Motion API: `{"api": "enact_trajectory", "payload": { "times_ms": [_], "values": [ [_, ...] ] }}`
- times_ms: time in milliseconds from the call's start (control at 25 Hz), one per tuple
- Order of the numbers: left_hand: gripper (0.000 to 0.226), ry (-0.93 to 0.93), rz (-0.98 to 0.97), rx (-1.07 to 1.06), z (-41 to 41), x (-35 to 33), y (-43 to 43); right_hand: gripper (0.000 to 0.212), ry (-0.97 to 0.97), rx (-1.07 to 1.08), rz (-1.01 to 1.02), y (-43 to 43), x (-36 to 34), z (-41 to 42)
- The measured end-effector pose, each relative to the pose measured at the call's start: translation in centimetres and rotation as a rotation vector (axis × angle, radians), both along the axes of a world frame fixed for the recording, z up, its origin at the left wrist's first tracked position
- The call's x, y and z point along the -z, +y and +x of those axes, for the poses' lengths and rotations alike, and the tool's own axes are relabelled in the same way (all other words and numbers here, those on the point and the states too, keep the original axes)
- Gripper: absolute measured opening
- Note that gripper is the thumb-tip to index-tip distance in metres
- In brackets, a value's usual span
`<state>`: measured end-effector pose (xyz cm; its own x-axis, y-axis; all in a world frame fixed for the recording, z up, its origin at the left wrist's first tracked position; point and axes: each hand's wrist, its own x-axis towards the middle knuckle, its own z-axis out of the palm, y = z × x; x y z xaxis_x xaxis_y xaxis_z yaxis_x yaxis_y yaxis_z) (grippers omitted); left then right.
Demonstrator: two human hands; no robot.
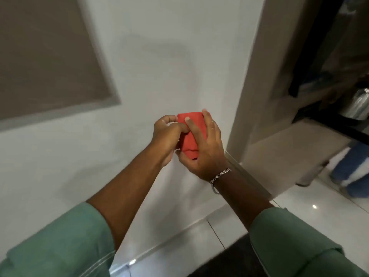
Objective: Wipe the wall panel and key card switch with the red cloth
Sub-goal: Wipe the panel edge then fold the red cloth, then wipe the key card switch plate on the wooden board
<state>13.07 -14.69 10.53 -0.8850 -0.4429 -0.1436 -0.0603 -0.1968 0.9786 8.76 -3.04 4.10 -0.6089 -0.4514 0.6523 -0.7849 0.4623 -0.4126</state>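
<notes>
A folded red cloth (pixel 191 134) is held between both hands in front of a white wall (pixel 159 56). My right hand (pixel 207 144) wraps it from the right, thumb across its front. My left hand (pixel 166 136) pinches its left edge with fingers curled. A grey-brown wall panel (pixel 46 56) with a pale frame fills the upper left, well away from the cloth. No key card switch is in view.
A beige door frame (pixel 265 76) stands just right of the hands, with a dark opening (pixel 329 56) and blurred items behind it. Glossy white floor tiles (pixel 311 204) run below, and a dark mat (pixel 223 260) lies at the bottom. Something blue (pixel 355 170) sits far right.
</notes>
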Motion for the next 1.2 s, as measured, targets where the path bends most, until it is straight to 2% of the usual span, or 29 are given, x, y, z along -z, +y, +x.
{"api": "enact_trajectory", "payload": {
  "times_ms": [160, 280, 360, 480, 640, 720, 800, 920, 1000, 1120, 1200],
  "values": [
    [0.035, 0.152, -0.106, -0.057, 9.7, -8.6, -6.9, 0.081, 0.183, -0.154, -0.179, -9.0, -6.8, 6.1],
    [0.038, 0.265, -0.224, -0.141, 16.4, -13.6, -10.4, 0.080, 0.230, -0.234, -0.317, -15.0, -11.2, 10.8],
    [0.043, 0.298, -0.370, -0.209, 20.2, -16.1, -12.5, 0.081, 0.259, -0.269, -0.365, -18.8, -13.7, 13.9],
    [0.036, 0.341, -0.715, -0.434, 24.9, -17.8, -15.1, 0.075, 0.308, -0.282, -0.420, -23.0, -16.3, 17.7],
    [0.032, 0.599, -1.238, -0.940, 31.1, -18.3, -20.5, 0.074, 0.362, -0.244, -0.383, -27.2, -16.6, 20.8],
    [0.038, 0.539, -1.439, -1.019, 33.0, -17.8, -24.8, 0.077, 0.352, -0.155, -0.307, -29.1, -16.2, 21.5],
    [0.050, 0.347, -1.604, -0.963, 33.7, -16.9, -28.5, 0.083, 0.340, -0.106, -0.268, -30.0, -15.6, 21.6],
    [0.065, 0.112, -1.895, -0.822, 33.8, -15.1, -33.0, 0.078, 0.385, -0.093, -0.297, -30.3, -14.1, 20.7],
    [0.070, 0.014, -2.066, -0.818, 33.5, -14.3, -35.1, 0.073, 0.366, -0.057, -0.366, -31.2, -14.0, 20.7],
    [0.072, -0.036, -2.194, -0.918, 32.9, -13.7, -36.8, 0.067, 0.339, -0.012, -0.488, -32.9, -14.4, 21.2],
    [0.073, -0.016, -2.231, -0.979, 32.5, -13.3, -37.3, 0.061, 0.456, -0.047, -0.471, -32.5, -13.6, 20.2]
  ]
}}
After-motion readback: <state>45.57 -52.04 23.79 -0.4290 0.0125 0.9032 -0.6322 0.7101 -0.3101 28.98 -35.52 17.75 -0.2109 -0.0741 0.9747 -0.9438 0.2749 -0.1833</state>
